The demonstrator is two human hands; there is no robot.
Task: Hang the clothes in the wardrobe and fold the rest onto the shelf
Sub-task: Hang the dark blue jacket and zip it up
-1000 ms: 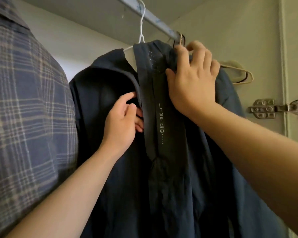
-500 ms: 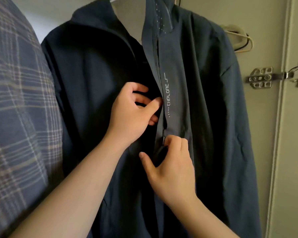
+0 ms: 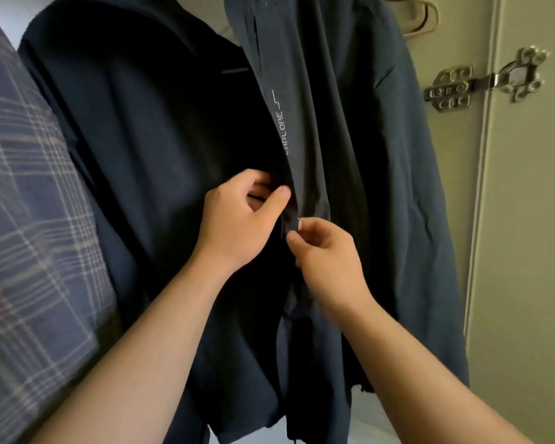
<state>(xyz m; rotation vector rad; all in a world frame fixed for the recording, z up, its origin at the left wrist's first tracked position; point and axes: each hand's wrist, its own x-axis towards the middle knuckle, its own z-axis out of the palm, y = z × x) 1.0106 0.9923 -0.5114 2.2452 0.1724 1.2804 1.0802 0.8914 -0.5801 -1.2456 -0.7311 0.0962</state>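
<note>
Fingers (image 3: 257, 178) of left hand (image 3: 237, 222) and right hand (image 3: 329, 257) curled — pinching the jacket (image 3: 148, 133).

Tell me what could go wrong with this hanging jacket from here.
1. The left hand and right hand both pinch the dark jacket at its front opening. A hard downward tug might drag it off its support, which is out of view.
2. The plaid shirt sits close beside it and may get crumpled.

The wardrobe (image 3: 455, 193) holds a dark jacket (image 3: 141, 139) beside a plaid shirt (image 3: 29, 219).
</note>
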